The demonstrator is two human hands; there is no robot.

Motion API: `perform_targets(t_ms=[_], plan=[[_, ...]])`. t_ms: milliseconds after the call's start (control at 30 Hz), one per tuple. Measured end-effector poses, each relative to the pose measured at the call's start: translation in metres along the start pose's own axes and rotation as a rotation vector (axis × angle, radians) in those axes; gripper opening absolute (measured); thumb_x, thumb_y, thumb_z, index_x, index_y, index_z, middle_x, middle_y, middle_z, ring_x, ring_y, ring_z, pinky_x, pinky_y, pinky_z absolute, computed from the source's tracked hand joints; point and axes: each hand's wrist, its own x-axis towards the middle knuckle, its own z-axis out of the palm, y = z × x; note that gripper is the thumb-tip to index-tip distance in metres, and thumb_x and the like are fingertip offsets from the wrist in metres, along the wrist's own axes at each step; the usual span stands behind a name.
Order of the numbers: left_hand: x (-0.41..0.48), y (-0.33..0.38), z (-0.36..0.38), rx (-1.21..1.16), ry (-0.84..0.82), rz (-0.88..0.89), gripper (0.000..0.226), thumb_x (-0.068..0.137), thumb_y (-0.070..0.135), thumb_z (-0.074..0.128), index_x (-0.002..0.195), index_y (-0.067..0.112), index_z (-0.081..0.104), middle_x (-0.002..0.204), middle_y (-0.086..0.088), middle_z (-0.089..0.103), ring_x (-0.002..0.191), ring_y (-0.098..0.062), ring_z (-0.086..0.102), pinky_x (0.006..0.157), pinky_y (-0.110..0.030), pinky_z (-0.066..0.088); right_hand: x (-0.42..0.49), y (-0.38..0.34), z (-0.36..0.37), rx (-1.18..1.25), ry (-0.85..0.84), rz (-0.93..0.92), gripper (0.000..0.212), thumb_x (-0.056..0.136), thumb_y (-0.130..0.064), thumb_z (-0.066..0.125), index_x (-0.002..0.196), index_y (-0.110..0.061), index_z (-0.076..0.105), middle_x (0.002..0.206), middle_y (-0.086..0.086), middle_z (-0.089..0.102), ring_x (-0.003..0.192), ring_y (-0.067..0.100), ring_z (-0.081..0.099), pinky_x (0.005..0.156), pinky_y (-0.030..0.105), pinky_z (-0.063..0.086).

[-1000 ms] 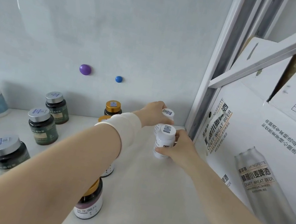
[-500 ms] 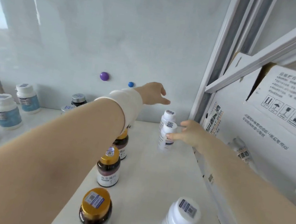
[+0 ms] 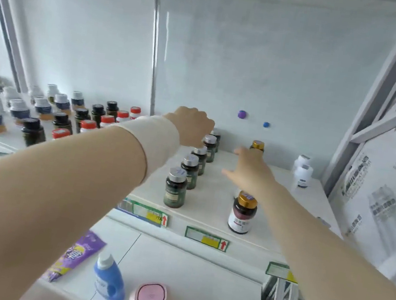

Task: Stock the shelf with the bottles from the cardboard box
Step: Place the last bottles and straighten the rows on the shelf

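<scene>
Sitting upright at the rear right corner of the shelf (image 3: 212, 198), the two white bottles (image 3: 303, 170) look placed, just beside the cardboard box (image 3: 376, 202). The right hand (image 3: 248, 167) hovers spread and empty; the left hand (image 3: 192, 126) curls away from view, can't tell if it's got anything. Between bottles, I'd say: next up is reaching into the box.

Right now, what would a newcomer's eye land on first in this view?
Two bare forearms reaching in dominate: the left hand, white band on its wrist, hangs above a row of silver-capped dark green bottles, and the right hand spreads open over the shelf. Next comes the gold-capped bottle near the front edge, then the purple dot on the back wall.
</scene>
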Motion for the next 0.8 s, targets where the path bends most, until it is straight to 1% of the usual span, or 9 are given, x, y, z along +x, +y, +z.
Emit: perform_targets(t_ms=[67,133,200,300,400,467,533,667,800], plan=[[-0.033,-0.039,0.009,0.063,-0.02,-0.051,0.036,0.093,0.027,0.051,0.127,0.015,0.049,0.123,-0.007,0.053,0.113,-0.028,0.053,0.08,-0.033,0.039,-0.002,-0.046,0.014,-0.037,-0.001,-0.1,0.047,0.088,-0.03,0.057,0.127,-0.007,0.044,0.123,0.014,0.051,0.117,0.033,0.051,0.087,0.037,0.044],[-0.07,-0.083,0.018,0.115,-0.023,-0.11,0.033,0.093,0.023,0.05,0.124,0.015,0.051,0.122,-0.006,0.054,0.112,-0.027,0.054,0.078,-0.032,0.038,-0.001,-0.097,0.031,-0.07,-0.011,-0.181,0.048,0.088,-0.03,0.057,0.128,-0.008,0.043,0.124,0.013,0.051,0.118,0.033,0.051,0.09,0.037,0.043],[-0.11,-0.131,0.03,0.186,-0.021,-0.166,0.03,0.094,0.019,0.047,0.123,0.013,0.051,0.12,-0.007,0.056,0.111,-0.027,0.054,0.081,-0.032,0.041,0.002,-0.154,0.05,-0.088,-0.02,-0.272,0.048,0.09,-0.028,0.054,0.132,-0.009,0.04,0.129,0.013,0.049,0.12,0.032,0.049,0.093,0.037,0.042],[-0.175,-0.209,0.052,0.325,-0.066,-0.241,0.031,0.093,0.011,0.043,0.122,0.009,0.051,0.119,-0.01,0.057,0.112,-0.029,0.055,0.086,-0.036,0.044,0.005,-0.251,0.082,-0.098,-0.031,-0.388,0.04,0.092,-0.022,0.048,0.128,-0.009,0.041,0.128,0.013,0.049,0.116,0.031,0.05,0.09,0.037,0.042],[-0.25,-0.294,0.081,0.404,-0.146,-0.314,0.035,0.094,0.014,0.046,0.128,0.011,0.047,0.125,-0.011,0.054,0.118,-0.029,0.051,0.09,-0.037,0.044,0.004,-0.353,0.125,-0.14,-0.047,-0.512,0.041,0.09,-0.021,0.05,0.129,-0.01,0.041,0.129,0.013,0.048,0.117,0.032,0.049,0.09,0.039,0.042],[-0.302,-0.349,0.103,0.401,-0.219,-0.389,0.037,0.095,0.018,0.047,0.132,0.011,0.044,0.129,-0.011,0.051,0.123,-0.029,0.046,0.095,-0.037,0.041,0.0,-0.419,0.157,-0.17,-0.069,-0.586,0.045,0.091,-0.026,0.051,0.131,-0.01,0.04,0.131,0.013,0.045,0.121,0.033,0.046,0.093,0.041,0.041],[-0.352,-0.396,0.129,0.38,-0.29,-0.46,0.037,0.095,0.02,0.047,0.131,0.01,0.044,0.131,-0.01,0.051,0.123,-0.029,0.047,0.097,-0.036,0.039,-0.008,-0.479,0.191,-0.21,-0.098,-0.653,0.045,0.092,-0.032,0.05,0.129,-0.009,0.04,0.133,0.014,0.045,0.123,0.033,0.044,0.095,0.041,0.04],[-0.436,-0.477,0.185,0.317,-0.374,-0.582,0.037,0.095,0.018,0.047,0.131,0.011,0.046,0.129,-0.009,0.052,0.121,-0.027,0.051,0.097,-0.037,0.042,-0.022,-0.585,0.261,-0.266,-0.177,-0.812,0.043,0.092,-0.027,0.048,0.131,-0.01,0.04,0.135,0.014,0.044,0.125,0.032,0.042,0.101,0.042,0.037],[-0.497,-0.544,0.243,0.266,-0.456,-0.653,0.039,0.094,0.021,0.05,0.132,0.012,0.046,0.129,-0.008,0.054,0.119,-0.025,0.053,0.096,-0.035,0.043,-0.023,-0.673,0.333,-0.335,-0.24,-0.944,0.043,0.094,-0.027,0.046,0.132,-0.01,0.039,0.136,0.013,0.043,0.127,0.031,0.041,0.102,0.041,0.034]])
